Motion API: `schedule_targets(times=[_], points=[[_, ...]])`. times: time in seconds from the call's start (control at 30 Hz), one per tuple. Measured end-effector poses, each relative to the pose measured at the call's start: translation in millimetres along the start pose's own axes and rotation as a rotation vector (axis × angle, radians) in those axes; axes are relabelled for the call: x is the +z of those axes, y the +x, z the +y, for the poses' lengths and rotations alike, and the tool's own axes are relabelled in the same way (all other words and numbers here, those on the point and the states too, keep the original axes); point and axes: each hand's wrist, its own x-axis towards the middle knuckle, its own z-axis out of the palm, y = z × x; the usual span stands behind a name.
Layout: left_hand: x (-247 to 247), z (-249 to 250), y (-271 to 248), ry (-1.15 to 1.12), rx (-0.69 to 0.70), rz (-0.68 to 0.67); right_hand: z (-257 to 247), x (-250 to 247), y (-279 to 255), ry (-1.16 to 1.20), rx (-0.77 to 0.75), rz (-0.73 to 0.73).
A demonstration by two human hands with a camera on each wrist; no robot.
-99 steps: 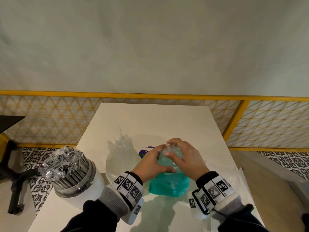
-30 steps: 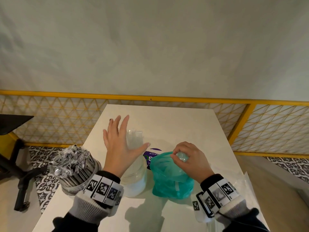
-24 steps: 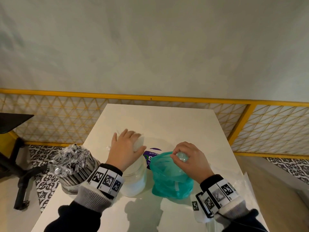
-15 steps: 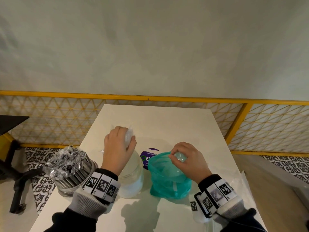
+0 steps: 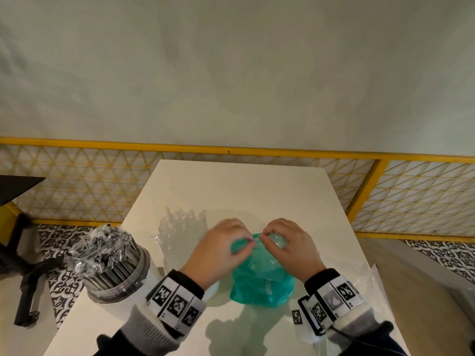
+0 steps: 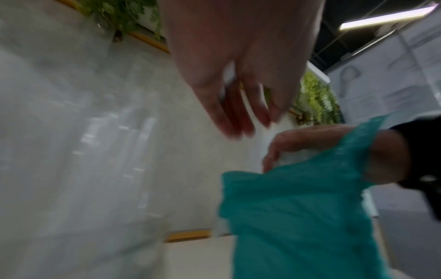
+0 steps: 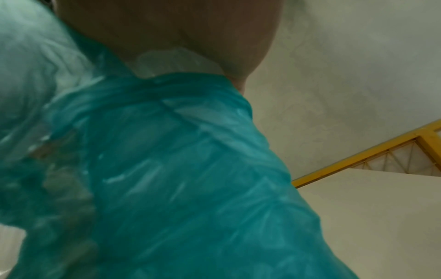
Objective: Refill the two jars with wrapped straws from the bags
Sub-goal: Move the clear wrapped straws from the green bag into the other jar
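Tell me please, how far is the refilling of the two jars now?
Done: the left jar is packed with wrapped straws. The middle jar holds clear-wrapped straws; how full is unclear. In hand: the right hand pinches the green bag's mouth, the left hand at it. Left: emptying that bag.

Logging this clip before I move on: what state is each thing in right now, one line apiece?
Left jar: upright, packed with dark wrapped straws, no lid.
Middle jar: upright, clear-wrapped straws stick out the top.
Teal bag: on the table, mouth held up.
Left hand: at the bag's mouth; grip blurred.
Right hand: pinches the bag's rim.
Clear plastic: lies flat at the table's right edge.
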Motion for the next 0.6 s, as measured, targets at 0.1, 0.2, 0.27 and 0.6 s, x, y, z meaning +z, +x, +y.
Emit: schedule_targets(times=[0.1,0.2,0.27,0.6], points=[[31,7,4,-0.001,-0.268,-0.351,-1,-1,0,0.035,-0.002,-0.006],[46,2,11,-0.180,-0.360,-0.350,-2,-4,-2,0.071,0.008,0.000],[50,1,15,-0.321,-0.360,-0.386,-2,-6,-2,0.127,0.028,0.014],[73,-4,16,-0.547,-0.324,-0.191,1,-15,-7,0.182,-0.006,0.004]])
